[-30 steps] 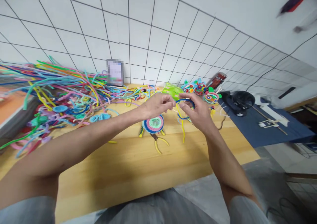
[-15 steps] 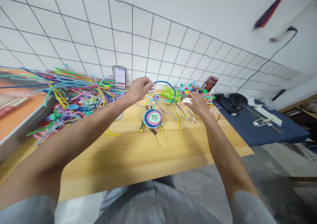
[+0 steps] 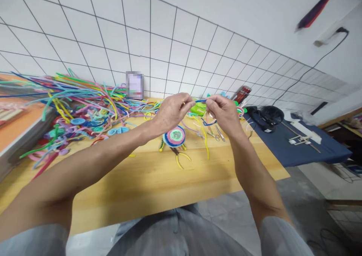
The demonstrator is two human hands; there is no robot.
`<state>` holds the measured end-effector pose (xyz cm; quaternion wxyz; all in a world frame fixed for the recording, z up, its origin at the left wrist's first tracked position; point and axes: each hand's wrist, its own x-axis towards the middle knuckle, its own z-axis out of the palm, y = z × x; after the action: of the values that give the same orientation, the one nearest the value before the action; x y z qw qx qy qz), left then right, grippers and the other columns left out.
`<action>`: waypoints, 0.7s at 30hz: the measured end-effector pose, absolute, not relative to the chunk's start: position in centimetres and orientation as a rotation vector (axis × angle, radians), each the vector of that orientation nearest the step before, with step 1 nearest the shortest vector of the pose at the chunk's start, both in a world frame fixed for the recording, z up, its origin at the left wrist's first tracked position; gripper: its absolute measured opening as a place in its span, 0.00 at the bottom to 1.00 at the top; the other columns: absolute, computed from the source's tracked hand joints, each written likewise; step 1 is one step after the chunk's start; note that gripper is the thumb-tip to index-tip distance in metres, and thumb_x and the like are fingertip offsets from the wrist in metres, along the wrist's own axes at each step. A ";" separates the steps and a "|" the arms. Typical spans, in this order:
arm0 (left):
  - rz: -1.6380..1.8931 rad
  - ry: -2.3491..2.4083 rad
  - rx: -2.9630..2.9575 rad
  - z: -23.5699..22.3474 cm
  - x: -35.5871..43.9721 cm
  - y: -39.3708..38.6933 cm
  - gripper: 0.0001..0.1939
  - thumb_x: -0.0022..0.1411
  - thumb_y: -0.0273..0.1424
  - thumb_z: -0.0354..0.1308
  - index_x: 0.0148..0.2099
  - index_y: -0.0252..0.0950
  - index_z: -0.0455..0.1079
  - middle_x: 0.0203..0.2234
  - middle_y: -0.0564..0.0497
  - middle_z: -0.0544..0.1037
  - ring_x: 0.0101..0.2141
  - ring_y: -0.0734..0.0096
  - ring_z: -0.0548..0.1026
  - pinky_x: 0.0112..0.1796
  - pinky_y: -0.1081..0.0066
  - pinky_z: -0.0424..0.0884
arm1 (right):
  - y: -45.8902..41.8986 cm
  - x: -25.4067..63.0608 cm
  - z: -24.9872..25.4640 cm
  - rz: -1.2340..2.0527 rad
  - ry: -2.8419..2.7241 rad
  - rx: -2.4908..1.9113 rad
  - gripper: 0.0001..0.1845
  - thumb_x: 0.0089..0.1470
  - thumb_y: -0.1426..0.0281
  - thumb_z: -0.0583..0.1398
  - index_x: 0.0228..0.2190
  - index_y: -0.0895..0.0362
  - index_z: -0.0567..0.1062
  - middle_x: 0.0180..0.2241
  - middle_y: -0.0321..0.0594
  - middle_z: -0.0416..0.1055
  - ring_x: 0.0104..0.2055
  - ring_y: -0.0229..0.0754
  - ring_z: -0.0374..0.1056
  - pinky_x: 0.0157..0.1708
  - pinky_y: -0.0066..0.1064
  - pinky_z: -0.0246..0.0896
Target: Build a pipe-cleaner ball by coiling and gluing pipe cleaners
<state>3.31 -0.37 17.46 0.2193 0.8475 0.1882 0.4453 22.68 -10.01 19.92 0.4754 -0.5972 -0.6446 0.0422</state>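
Drawn closer together since half a second ago, my left hand (image 3: 175, 112) and right hand (image 3: 224, 113), both closed, pinch a blue pipe cleaner (image 3: 201, 100) above the wooden table (image 3: 158, 184), beyond the coiled disc (image 3: 175, 136) and yellow-handled pliers (image 3: 177, 161).

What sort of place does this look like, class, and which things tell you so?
Probably a craft workspace: a heap of fuzzy coloured strands covers one end of the wooden table, with pliers and a coiled disc nearby.
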 end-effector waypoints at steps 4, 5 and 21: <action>1.074 0.448 2.238 16.1 3.9 2.6 0.14 0.73 0.37 0.55 0.52 0.35 0.76 0.44 0.46 0.84 0.42 0.65 0.80 0.44 0.67 0.73 | -9.5 25.9 21.3 -0.071 -1.506 -1.529 0.09 0.62 0.66 0.65 0.29 0.53 0.79 0.25 0.32 0.73 0.27 0.37 0.67 0.28 0.30 0.61; 0.998 0.458 2.218 15.6 4.5 3.5 0.14 0.73 0.37 0.55 0.53 0.36 0.76 0.47 0.45 0.84 0.44 0.64 0.81 0.45 0.66 0.74 | -9.3 26.6 21.5 -0.047 -1.471 -1.521 0.10 0.63 0.65 0.65 0.29 0.53 0.79 0.24 0.32 0.72 0.26 0.36 0.65 0.26 0.29 0.59; 0.176 0.452 2.512 9.5 17.9 12.5 0.16 0.66 0.32 0.53 0.33 0.32 0.80 0.28 0.47 0.84 0.34 0.64 0.82 0.37 0.71 0.72 | -9.4 32.0 24.9 0.089 -1.152 -1.092 0.20 0.52 0.52 0.72 0.28 0.48 0.71 0.24 0.31 0.60 0.21 0.34 0.52 0.16 0.31 0.42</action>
<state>17.88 12.53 9.46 0.2873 0.9405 0.1692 0.0659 32.00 -9.40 24.94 0.7003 -0.4903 -0.5174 0.0399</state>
